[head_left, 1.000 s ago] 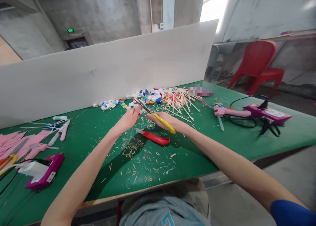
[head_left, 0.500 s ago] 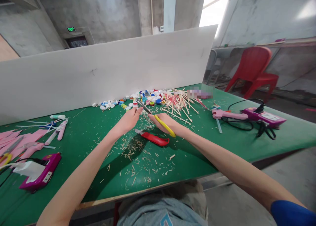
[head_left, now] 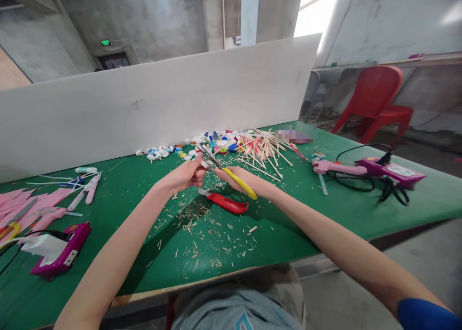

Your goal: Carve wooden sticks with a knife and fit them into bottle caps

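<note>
My right hand [head_left: 254,179] grips a pair of scissors [head_left: 238,179] by its yellow handle, blades pointing up and to the left. Close beside the blades, my left hand [head_left: 185,175] has its fingers curled around a small white piece [head_left: 204,164] that looks like a bottle cap; most of it is hidden by the fingers. Beneath both hands a red utility knife [head_left: 227,203] lies on the green table, its blade end toward the left. Wood shavings [head_left: 195,209] are scattered around it.
Behind my hands lie many coloured bottle caps [head_left: 164,152] and a heap of wooden sticks [head_left: 267,152]. A pink glue gun [head_left: 337,167] and a purple power strip [head_left: 393,172] sit at right. At left are pink sheets [head_left: 46,198] and another power strip [head_left: 77,238]. A white panel [head_left: 151,108] stands behind.
My left hand has turned and curled its fingers more, so the small white piece now shows. The scissors stay in my right hand, nearly in the same place.
</note>
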`<state>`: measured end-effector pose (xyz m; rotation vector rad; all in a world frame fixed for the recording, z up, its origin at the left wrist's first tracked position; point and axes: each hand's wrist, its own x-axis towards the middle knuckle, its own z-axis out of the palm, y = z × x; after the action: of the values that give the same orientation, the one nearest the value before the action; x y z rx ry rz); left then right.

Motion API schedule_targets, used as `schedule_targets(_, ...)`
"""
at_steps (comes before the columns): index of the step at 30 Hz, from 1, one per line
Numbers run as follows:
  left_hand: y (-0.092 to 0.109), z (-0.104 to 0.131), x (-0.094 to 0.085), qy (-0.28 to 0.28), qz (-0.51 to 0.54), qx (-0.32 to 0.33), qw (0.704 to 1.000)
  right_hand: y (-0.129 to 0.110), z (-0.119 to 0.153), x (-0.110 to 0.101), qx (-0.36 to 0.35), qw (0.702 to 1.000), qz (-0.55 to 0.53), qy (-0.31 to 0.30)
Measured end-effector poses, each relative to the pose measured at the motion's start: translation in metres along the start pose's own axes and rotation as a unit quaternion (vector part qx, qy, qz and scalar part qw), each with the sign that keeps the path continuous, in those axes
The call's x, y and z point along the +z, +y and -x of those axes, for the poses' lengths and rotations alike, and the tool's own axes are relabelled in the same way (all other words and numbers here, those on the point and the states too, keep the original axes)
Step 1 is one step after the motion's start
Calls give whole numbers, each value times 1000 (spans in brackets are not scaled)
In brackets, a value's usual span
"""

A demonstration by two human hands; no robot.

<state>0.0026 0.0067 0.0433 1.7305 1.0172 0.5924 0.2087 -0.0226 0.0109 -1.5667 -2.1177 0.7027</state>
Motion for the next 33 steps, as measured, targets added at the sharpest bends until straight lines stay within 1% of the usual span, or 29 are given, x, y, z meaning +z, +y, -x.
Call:
schedule_targets(3,-1,0,-1,-10,13,-1,1000,-1,-2,1,17,1000,12,9)
schedule_targets(9,-2,-1,3,-7,24,2,1000,-3,-2,2,27,999,36,23)
schedule_targets(17,-5,-1,3,-1,-2,7,1000,-5,1,3,39,998,45,27)
schedule_targets(21,-3,-1,5,29,-34,21,999,-5,1,5,38,998,41,33)
schedule_targets(26,-6,-2,10,106,-117,46,986,-3,-1,5,22,999,11,20)
schedule_targets(28,-7,-2,11,127,-151,58,979,-2,-1,4,13,1000,2,17)
schedule_targets(30,-7,-1,10,136,-180,69,972,-1,-1,4,10,1000,-2,17)
schedule_targets(33,-6,-1,7,135,-209,80,965,0,-1,5,12,1000,2,22)
